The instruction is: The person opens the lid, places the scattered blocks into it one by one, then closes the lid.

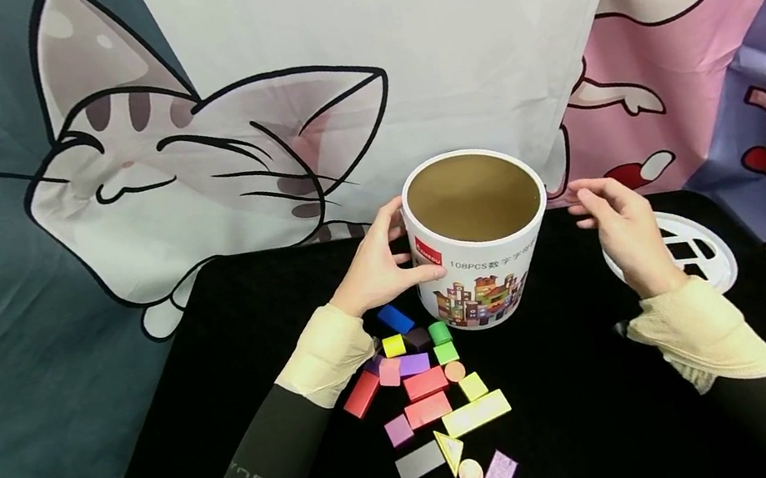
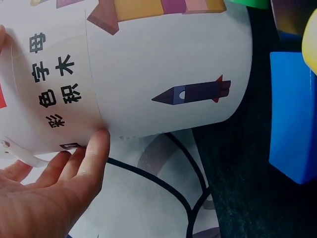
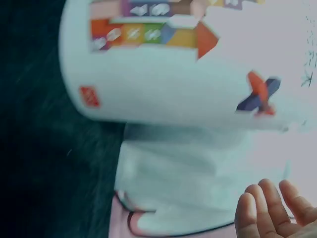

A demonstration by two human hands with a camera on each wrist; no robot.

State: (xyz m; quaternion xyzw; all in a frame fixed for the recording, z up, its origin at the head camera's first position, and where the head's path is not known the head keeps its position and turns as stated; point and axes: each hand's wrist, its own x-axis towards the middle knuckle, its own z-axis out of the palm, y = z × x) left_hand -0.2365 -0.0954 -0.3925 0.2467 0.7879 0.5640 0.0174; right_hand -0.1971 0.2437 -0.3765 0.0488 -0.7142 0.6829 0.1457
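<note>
A white cylindrical bucket (image 1: 473,258) with printed block pictures stands upright at the back of the table, its rim open and its brown inside showing. My left hand (image 1: 387,264) grips its left side, thumb across the front and fingers round toward the back. In the left wrist view, the fingers of that hand (image 2: 59,188) lie against the bucket wall beside a white handle (image 2: 22,152). My right hand (image 1: 625,232) is apart from the bucket, to its right, fingers loosely bent with nothing in them. In the right wrist view its fingertips show below the bucket (image 3: 173,94).
Several coloured wooden blocks (image 1: 426,382) lie in front of the bucket, among them a blue block (image 1: 395,319) and a yellow triangle (image 1: 451,452). A white slotted lid (image 1: 712,251) lies partly behind the right hand. A printed cloth (image 1: 455,32) hangs behind the black table (image 1: 594,407).
</note>
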